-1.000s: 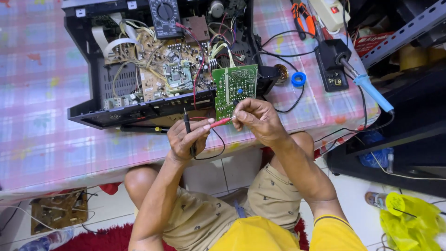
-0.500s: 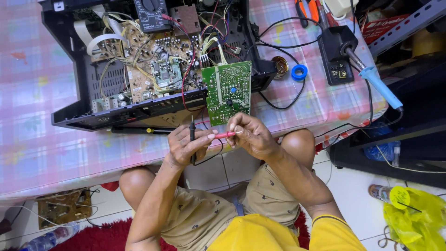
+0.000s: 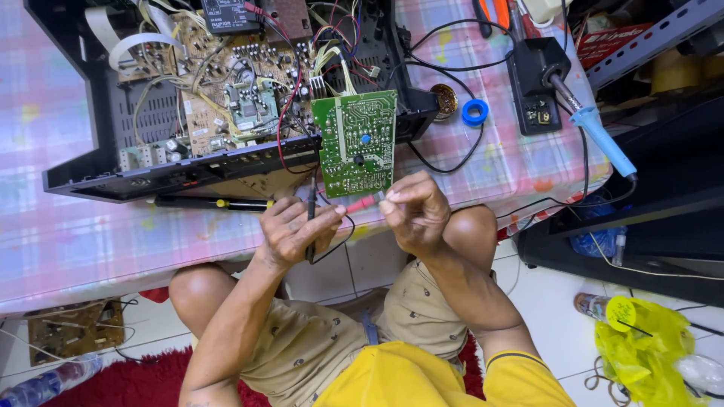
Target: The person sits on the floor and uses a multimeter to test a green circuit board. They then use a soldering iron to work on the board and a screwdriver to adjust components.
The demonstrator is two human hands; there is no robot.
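Observation:
My left hand [image 3: 296,230] grips a black test probe [image 3: 311,200] upright and also holds the body of a red test probe [image 3: 360,203]. With its fingertips pinched, my right hand [image 3: 415,212] is at the tip end of the red probe. Both hands hover at the table's near edge, just below a green circuit board [image 3: 356,142] that stands tilted against an open black electronics chassis [image 3: 181,167]. Inside the chassis lies a tan main board [image 3: 226,90] with many wires. Thin black probe leads loop under my left hand.
A black screwdriver with a yellow band [image 3: 215,203] lies along the chassis front. A soldering iron with a blue handle [image 3: 599,137] rests in its black stand [image 3: 537,75]. A blue tape roll [image 3: 475,112] sits nearby. A meter [image 3: 230,15] lies at the top; a loose board [image 3: 74,329] is on the floor.
My hands have stayed together at the table edge, the right one still working at the red probe's tip. The view has shifted slightly.

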